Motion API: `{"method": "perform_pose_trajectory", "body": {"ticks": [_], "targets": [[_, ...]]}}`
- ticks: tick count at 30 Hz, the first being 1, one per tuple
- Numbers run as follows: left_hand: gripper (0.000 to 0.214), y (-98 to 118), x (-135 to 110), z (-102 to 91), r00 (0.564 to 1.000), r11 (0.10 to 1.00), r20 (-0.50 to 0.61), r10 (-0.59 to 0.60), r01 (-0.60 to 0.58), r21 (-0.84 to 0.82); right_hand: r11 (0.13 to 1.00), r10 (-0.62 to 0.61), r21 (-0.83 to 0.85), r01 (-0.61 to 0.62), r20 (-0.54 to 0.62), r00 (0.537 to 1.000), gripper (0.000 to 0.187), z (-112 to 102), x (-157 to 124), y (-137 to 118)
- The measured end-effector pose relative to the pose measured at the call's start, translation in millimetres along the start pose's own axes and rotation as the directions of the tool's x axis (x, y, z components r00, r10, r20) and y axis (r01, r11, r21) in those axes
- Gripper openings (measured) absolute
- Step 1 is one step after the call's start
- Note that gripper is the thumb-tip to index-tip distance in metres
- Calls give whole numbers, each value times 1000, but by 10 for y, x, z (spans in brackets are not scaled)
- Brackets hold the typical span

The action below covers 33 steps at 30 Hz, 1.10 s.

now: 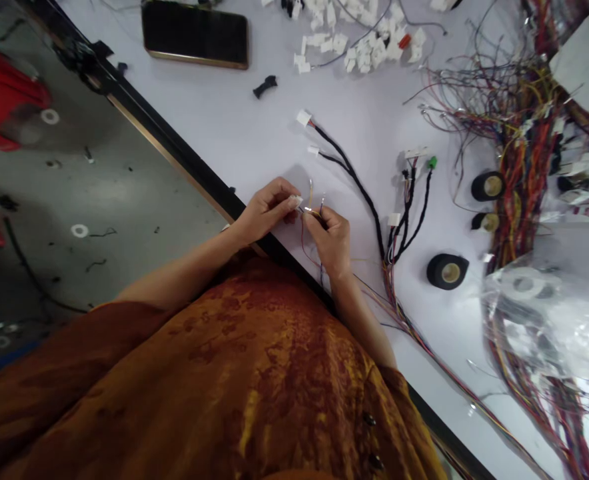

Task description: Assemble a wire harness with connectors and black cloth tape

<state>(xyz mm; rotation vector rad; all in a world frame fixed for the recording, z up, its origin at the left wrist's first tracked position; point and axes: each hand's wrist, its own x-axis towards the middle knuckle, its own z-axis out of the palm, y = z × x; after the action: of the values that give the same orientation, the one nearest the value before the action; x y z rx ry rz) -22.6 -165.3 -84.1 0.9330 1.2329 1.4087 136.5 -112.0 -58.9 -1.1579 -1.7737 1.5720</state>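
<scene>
Between the thumb and fingers of my left hand [270,210] is a small white connector housing [295,201]. My right hand [330,237] pinches thin wires [316,212] with bare metal terminals at their ends, close beside the connector. One wire end reaches the connector's edge; I cannot tell whether it sits inside. A red wire hangs below, between the hands. Just beyond them lies a black-taped wire harness [357,180] with white connectors [303,118] on its branches. Another branch carries a green connector [432,162].
A phone [194,35] and a pile of white connectors [369,40] lie at the back. Rolls of black tape [447,271] are on the right, near thick wire bundles [529,153] and a clear plastic bag [524,300]. The table's dark edge [189,170] runs diagonally in front of me.
</scene>
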Motion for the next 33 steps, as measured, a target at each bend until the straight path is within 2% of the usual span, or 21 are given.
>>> {"method": "perform_pose_trajectory", "body": {"ticks": [5, 8, 16, 20, 22, 25, 27, 30, 33], "targets": [[27, -21, -35, 30, 999, 993, 10, 51, -52, 106, 999, -39, -6, 39, 8, 999, 23, 33, 1, 46], [27, -6, -35, 36, 1000, 996, 10, 20, -21, 86, 996, -86, -25, 87, 22, 996, 21, 41, 8, 68], [29, -26, -34, 58, 1000, 998, 19, -17, 16, 61, 986, -156, 63, 152, 51, 986, 19, 42, 5, 154], [28, 10, -25, 47, 999, 998, 4, -55, 54, 38, 972, -231, -34, 233, 59, 971, 24, 5, 24, 155], [29, 43, -23, 47, 998, 997, 4, -66, 66, 31, 956, -261, -110, 274, 116, 958, 26, -39, 31, 134], [34, 74, -21, 59, 996, 997, 24, -80, 80, 23, 927, -244, -226, 298, 237, 940, 27, -111, 33, 80], [37, 74, -14, 69, 996, 996, 29, -87, 86, 26, 912, -244, -264, 315, 268, 932, 26, -141, 33, 42], [39, 64, -3, 72, 995, 995, 20, -98, 98, 24, 933, -266, -204, 295, 156, 951, 20, -137, 36, 6], [38, 70, -4, 63, 993, 993, 12, -117, 117, 8, 974, -212, -85, 212, 7, 977, 19, -103, 36, 0]]}}
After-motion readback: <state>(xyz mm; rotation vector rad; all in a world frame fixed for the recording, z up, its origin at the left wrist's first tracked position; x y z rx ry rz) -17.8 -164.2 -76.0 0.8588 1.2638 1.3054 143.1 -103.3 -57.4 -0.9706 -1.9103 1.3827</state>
